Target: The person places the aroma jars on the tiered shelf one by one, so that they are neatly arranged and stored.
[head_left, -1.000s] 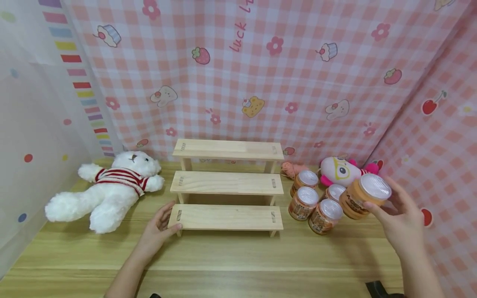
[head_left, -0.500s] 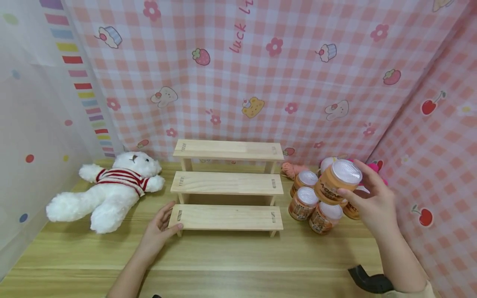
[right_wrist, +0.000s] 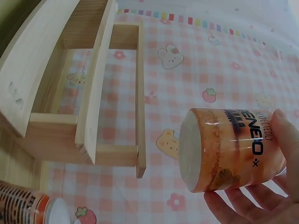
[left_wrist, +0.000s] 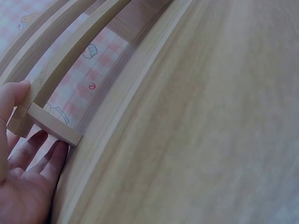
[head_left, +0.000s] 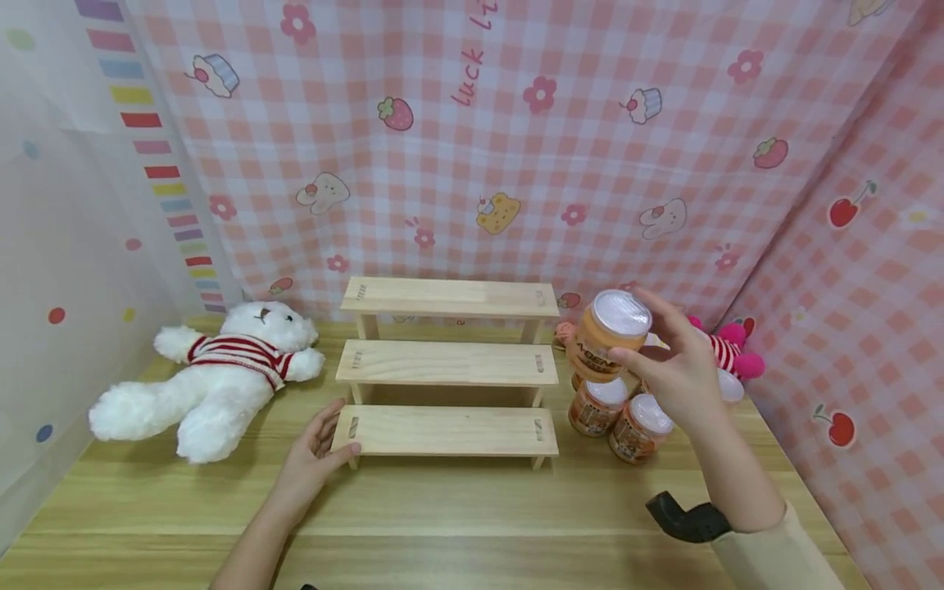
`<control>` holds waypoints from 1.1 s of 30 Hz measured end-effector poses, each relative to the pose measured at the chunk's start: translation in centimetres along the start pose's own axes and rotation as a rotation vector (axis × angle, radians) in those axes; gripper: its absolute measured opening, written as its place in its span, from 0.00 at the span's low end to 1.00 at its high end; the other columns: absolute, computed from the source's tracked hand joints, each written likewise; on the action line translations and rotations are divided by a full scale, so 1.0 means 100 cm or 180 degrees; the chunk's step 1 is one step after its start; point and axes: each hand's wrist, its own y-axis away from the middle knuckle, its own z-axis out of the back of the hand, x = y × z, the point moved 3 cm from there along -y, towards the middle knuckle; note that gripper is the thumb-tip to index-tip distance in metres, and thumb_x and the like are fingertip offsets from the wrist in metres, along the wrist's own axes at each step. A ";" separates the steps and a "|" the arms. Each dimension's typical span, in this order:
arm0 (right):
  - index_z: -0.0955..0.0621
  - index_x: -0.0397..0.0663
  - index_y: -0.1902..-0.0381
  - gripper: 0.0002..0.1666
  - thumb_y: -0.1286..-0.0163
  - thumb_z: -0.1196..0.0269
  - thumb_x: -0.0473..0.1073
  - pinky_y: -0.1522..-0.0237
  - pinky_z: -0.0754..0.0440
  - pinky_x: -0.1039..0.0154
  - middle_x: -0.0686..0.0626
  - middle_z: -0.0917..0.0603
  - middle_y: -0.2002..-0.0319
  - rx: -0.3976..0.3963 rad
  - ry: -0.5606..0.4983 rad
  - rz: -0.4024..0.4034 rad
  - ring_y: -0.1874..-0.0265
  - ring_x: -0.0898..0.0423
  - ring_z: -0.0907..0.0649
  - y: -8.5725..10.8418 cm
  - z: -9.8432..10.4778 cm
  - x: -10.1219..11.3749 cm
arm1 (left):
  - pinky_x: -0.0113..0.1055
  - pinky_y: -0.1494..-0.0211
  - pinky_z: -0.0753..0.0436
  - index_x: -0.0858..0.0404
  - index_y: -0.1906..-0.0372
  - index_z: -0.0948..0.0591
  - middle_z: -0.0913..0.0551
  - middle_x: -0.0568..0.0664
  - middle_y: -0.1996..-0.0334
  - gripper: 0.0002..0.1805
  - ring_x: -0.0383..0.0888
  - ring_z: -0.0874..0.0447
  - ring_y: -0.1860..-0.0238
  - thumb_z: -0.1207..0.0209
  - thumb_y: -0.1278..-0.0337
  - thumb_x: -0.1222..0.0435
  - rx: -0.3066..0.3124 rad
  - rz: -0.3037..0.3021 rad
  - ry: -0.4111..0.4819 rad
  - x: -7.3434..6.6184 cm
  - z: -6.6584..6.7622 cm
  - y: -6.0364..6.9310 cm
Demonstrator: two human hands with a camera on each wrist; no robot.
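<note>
A three-step wooden display shelf (head_left: 447,430) stands in the middle of the table. My left hand (head_left: 313,455) grips the left end of its lowest step; the left wrist view puts the thumb on the board (left_wrist: 46,88) and the fingers beside the leg. My right hand (head_left: 674,365) holds an orange, clear-lidded jar (head_left: 610,334) upright in the air, right of the shelf. In the right wrist view, thumb and fingers go round the jar (right_wrist: 233,149). Below it on the table stand similar jars (head_left: 640,428), some partly hidden by the right hand and the held jar.
A white teddy bear (head_left: 236,369) in a striped sweater lies at the left. A pink plush toy (head_left: 730,348), partly covered by the right hand, and some pink yarn (head_left: 564,334) are at the back right. Checked cloth (head_left: 457,164) hangs behind the table.
My right hand has carried the jar leftward and up, from the right of the jar group toward the shelf's right side. The left hand has stayed on the lowest step.
</note>
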 end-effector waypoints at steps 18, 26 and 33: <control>0.30 0.46 0.33 0.42 0.46 0.28 0.34 0.57 0.19 0.65 0.43 0.20 0.49 0.0376 -0.0204 -0.0073 0.53 0.55 0.21 -0.040 -0.067 0.017 | 0.19 0.43 0.33 0.65 0.27 0.43 0.35 0.64 0.34 0.42 0.34 0.32 0.42 0.35 0.44 0.69 0.0007 -0.0027 0.0034 0.001 0.001 0.000; 0.29 0.42 0.35 0.40 0.46 0.28 0.33 0.57 0.18 0.56 0.42 0.21 0.48 0.0518 -0.0367 0.0186 0.51 0.51 0.21 -0.054 -0.102 0.019 | 0.20 0.43 0.32 0.65 0.27 0.43 0.34 0.63 0.34 0.42 0.33 0.32 0.42 0.34 0.45 0.68 0.0008 -0.0067 0.0026 0.004 0.002 -0.003; 0.29 0.48 0.33 0.42 0.45 0.27 0.40 0.57 0.18 0.55 0.47 0.20 0.47 0.0559 -0.0428 0.0109 0.51 0.54 0.22 -0.068 -0.132 0.024 | 0.20 0.43 0.33 0.64 0.27 0.42 0.34 0.62 0.34 0.42 0.32 0.32 0.42 0.34 0.45 0.68 -0.0001 -0.0034 0.0015 0.005 0.003 -0.003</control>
